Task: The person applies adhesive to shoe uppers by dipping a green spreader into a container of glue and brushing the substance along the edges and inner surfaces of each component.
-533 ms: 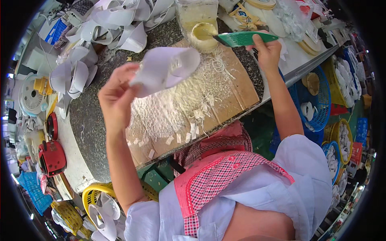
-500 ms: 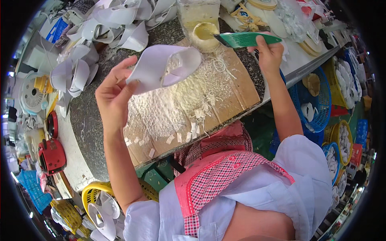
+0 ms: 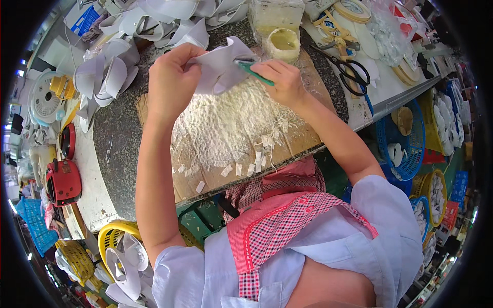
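Note:
My left hand (image 3: 172, 82) holds up a curved white cut piece (image 3: 221, 64) over a glue-crusted cardboard board (image 3: 231, 138). My right hand (image 3: 282, 79) grips a green-handled brush (image 3: 254, 72) whose tip rests on that white piece. Just beyond the hands stands a cream pot of glue (image 3: 283, 43) on the dark stone slab (image 3: 118, 138).
A pile of white cut pieces (image 3: 133, 36) lies at the slab's far left. Black scissors (image 3: 349, 69) and tape rolls (image 3: 354, 7) lie at the right. Blue baskets (image 3: 405, 138) stand below the right edge, a yellow basket (image 3: 115, 241) near my left elbow, a red device (image 3: 64, 179) at left.
My right hand has come back from the far side with the green brush and set it on the white piece. My left hand has lifted the piece toward the pot.

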`<state>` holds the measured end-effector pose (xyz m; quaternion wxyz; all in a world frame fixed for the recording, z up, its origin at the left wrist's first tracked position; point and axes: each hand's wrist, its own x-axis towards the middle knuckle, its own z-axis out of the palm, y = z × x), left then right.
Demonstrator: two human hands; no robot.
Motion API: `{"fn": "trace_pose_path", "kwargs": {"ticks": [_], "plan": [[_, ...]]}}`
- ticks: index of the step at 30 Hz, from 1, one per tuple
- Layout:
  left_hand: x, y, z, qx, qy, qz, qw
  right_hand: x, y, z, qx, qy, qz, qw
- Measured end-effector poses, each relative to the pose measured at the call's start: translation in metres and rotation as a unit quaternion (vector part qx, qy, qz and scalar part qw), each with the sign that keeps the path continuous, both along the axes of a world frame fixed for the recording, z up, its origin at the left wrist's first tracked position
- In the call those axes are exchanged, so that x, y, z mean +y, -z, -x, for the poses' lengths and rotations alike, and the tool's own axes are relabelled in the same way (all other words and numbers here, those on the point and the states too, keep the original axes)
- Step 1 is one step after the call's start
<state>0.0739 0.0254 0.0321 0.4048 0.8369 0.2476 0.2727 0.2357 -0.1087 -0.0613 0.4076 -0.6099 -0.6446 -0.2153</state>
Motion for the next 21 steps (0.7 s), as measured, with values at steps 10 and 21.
{"fn": "trace_pose_path", "kwargs": {"ticks": [10, 21], "plan": [[0.006, 0.016, 0.003, -0.015, -0.001, 0.037, 0.999, 0.009, -0.001, 0.005, 0.191, -0.065, -0.034, 0.979], [-0.023, -0.023, 0.026, -0.018, 0.017, -0.296, 0.955, -0.042, -0.034, -0.014, 0.506, -0.17, 0.029, 0.845]]}}
